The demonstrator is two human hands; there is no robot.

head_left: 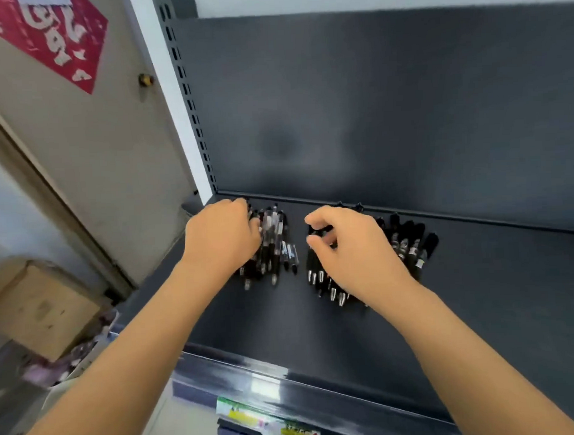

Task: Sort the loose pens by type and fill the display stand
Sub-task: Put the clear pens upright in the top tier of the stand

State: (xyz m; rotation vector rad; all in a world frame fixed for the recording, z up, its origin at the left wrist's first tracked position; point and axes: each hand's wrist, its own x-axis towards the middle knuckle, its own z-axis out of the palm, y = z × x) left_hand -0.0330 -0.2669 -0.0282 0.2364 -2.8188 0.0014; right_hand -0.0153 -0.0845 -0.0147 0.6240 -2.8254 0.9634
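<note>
Two piles of pens lie on a dark grey shelf (478,324), both close to its back edge. The left pile (275,247) sits near the back left corner and holds clear-barrelled pens with black grips. The right pile (408,245) sits just beside it, a narrow strip of bare shelf between them. Its pens are black-bodied, and several at its right side carry pale labels. Silver tips in both piles point toward the front edge.

The left hand (221,236) rests on the left pile, fingers curled down over the pens. The fingertips are hidden, so whether they close round any pen cannot be told. The right hand (355,254) lies over the right pile, thumb and forefinger pinching the end of a black pen (322,230).

Edges: an upright back panel (372,100) meets the back edge, a slotted post (183,87) stands at the back left corner, and a raised rail (252,378) runs along the front edge. Bare shelf lies between the piles and the front rail, and more to the right of the right pile. Left of the shelf are a cardboard box (38,310) and a red poster (51,40) – both well apart from the pens.
</note>
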